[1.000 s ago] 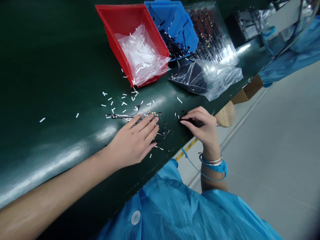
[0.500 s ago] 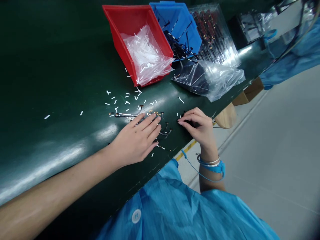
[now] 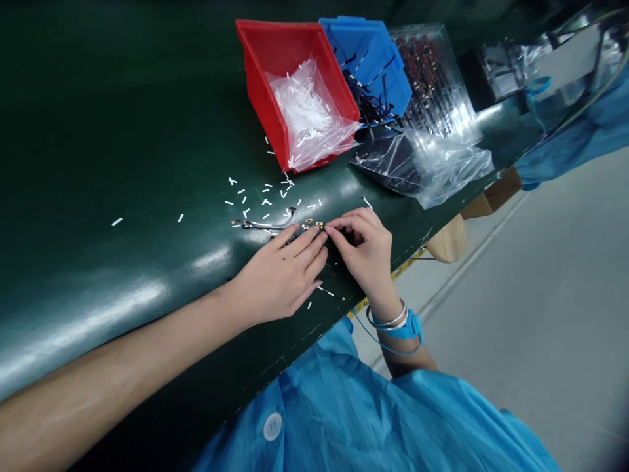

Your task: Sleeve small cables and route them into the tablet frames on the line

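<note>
My left hand (image 3: 281, 272) lies flat with its fingers stretched over several thin dark cables (image 3: 265, 227), hiding much of them. Small gold-coloured connector ends (image 3: 308, 223) show just beyond its fingertips. My right hand (image 3: 366, 244) is closed in a pinch, its thumb and index tips right beside those ends and close to my left fingertips. Whatever is in the pinch is too small to make out. Loose short white strips (image 3: 266, 202) are scattered on the dark green tabletop (image 3: 147, 151) beyond my left hand.
A red bin (image 3: 263, 98) holds a clear bag of white strips. Beside it, a blue bin (image 3: 396, 59) contains black cables. A clear plastic bag (image 3: 432, 172) and a clear tray (image 3: 442, 85) of parts lie to the right. A wooden stool (image 3: 448, 239) stands past the table edge.
My right hand has moved left, from bare tabletop to the connector ends by my left fingertips. My left hand stays flat on the cables. The view has shifted slightly.
</note>
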Demonstrator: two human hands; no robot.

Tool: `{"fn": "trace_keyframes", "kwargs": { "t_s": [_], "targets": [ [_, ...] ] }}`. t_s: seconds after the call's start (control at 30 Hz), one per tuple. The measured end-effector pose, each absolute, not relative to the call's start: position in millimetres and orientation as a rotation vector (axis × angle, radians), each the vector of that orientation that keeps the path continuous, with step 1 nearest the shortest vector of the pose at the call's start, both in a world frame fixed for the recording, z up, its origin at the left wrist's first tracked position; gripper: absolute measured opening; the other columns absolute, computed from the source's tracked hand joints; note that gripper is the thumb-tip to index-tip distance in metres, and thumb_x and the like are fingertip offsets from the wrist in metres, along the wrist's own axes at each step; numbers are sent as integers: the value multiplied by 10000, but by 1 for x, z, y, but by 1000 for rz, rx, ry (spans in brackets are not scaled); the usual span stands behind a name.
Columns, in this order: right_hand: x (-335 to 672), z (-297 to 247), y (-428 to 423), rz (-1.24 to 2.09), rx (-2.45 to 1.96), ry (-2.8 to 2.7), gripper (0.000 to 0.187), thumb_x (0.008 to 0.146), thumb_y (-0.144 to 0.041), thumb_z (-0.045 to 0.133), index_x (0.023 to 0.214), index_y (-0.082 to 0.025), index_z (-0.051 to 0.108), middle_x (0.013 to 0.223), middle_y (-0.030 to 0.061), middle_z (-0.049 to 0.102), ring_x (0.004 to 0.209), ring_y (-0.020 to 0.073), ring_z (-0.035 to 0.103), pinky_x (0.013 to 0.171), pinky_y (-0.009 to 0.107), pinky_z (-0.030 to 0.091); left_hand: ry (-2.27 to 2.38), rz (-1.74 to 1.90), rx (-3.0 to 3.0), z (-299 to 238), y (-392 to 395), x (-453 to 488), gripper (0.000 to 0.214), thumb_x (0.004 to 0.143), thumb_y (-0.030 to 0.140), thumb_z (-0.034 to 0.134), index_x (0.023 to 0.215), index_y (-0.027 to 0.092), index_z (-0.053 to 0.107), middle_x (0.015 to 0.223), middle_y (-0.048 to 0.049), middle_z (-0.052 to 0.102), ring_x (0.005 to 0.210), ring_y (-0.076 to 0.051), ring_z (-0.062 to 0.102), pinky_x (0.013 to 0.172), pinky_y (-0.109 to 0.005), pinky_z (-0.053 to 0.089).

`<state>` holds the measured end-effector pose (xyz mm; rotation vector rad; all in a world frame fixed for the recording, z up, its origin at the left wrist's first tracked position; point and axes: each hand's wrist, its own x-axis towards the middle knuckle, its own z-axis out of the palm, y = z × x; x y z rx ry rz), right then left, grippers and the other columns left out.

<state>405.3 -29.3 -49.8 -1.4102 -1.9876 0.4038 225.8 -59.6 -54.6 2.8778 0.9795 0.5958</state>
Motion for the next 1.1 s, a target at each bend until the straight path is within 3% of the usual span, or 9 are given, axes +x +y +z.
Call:
{"fn": "trace_keyframes", "kwargs": {
  "t_s": [0.27,0.43,0.77,1.1],
  "targets": [
    [406,-50,-36,322,-1383,-2049,117,860,-194,610,830,-226,719,750,5,627,729,143,562,627,302,475,985,621,2859,-56,-60,226,431,965,305,405,1216,29,620,1286,-180,612,1230,-300,548,1046,-432,379],
    [406,-49,-48,209,-1358,-2119,236,893,-148,526,963,-245,730,768,24,608,735,156,535,652,323,475,985,596,2865,-56,-60,225,433,964,305,407,1235,30,604,1309,-177,596,1249,-296,532,1055,-429,372],
    [408,-52,-55,120,-1440,-2197,355,895,-126,451,1027,-309,726,794,45,575,775,185,496,664,344,461,989,530,2868,-55,-59,225,441,979,312,373,1261,50,589,1338,-171,575,1274,-284,513,1069,-429,367],
    [439,-49,-50,182,-1554,-1851,168,876,-213,570,918,-267,723,849,25,637,797,169,586,704,348,503,961,573,2872,-52,-60,225,412,973,307,390,1178,60,648,1319,-178,589,1236,-304,542,1008,-441,428]
  ]
}}
